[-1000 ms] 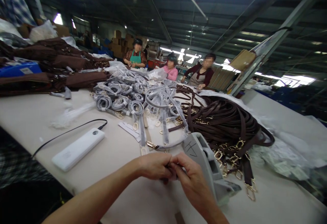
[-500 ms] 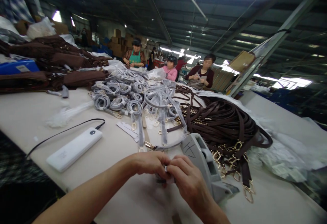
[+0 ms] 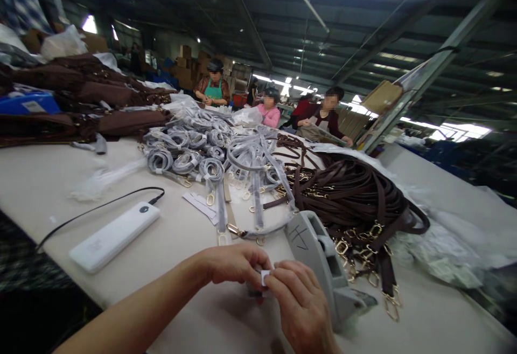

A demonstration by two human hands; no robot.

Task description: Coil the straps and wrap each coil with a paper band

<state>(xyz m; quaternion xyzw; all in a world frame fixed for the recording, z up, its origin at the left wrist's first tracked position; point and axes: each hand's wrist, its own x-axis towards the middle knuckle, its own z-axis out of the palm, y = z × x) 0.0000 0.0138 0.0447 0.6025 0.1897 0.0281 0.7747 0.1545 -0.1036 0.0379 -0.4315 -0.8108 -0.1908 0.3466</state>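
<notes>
Here, left hand (image 3: 234,264): fingers curled in, the tips pinching one edge of a small white tab (image 3: 265,277).
Right hand (image 3: 301,303): closed likewise, thumb and forefinger nipping the other edge of the white tab, so the two hands meet around it.
White tab: held just above the table (image 3: 48,181) at its near edge; whether it is tape or a label cannot be told.
Tape dispenser (image 3: 323,259): grey, standing on the table just beside the right hand.
Brown straps (image 3: 355,192): a large heap with gold clasps, behind and to the right of the tape dispenser.
Grey wrapped straps (image 3: 202,149): coiled in a pile further back, several trailing towards the hands.
Power bank (image 3: 115,235): white, lying flat to the left with a black cable (image 3: 100,209) plugged in.
Co-workers (image 3: 269,109): three people at the far end of the table, well apart from the hands.
</notes>
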